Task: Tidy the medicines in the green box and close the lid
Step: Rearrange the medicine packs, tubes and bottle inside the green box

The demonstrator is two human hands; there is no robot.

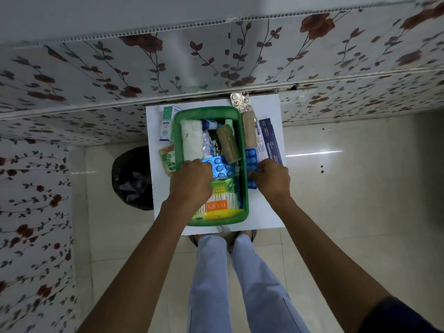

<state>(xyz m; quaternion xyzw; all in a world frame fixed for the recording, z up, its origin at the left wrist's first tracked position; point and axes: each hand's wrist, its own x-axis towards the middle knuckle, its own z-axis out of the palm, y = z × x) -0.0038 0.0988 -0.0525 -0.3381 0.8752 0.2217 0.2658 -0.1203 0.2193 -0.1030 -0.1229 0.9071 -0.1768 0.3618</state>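
While the green box (243, 150) sits open at the centre of the frame on the small white bench (269, 207), the person leans over it with both hands at work. The left hand (189, 181) is inside the box, its grip closed on a glossy blue blister strip (222, 167) lying across the contents. The right hand (271, 179) is just outside the right wall, pinching what looks like a second blue strip (251, 159), though its fingers hide the hold. No lid shows anywhere. The box is already crowded: a soft white gauze roll (191, 139), a tan crepe bandage (228, 144) standing tilted, a crinkly cotton-bud packet (219, 203). Piled this high, the stiff foil strips could ride up over the rim and stop a lid seating, or slide off the bench edge. More cartons and another bandage roll (249, 129) wait beside it.
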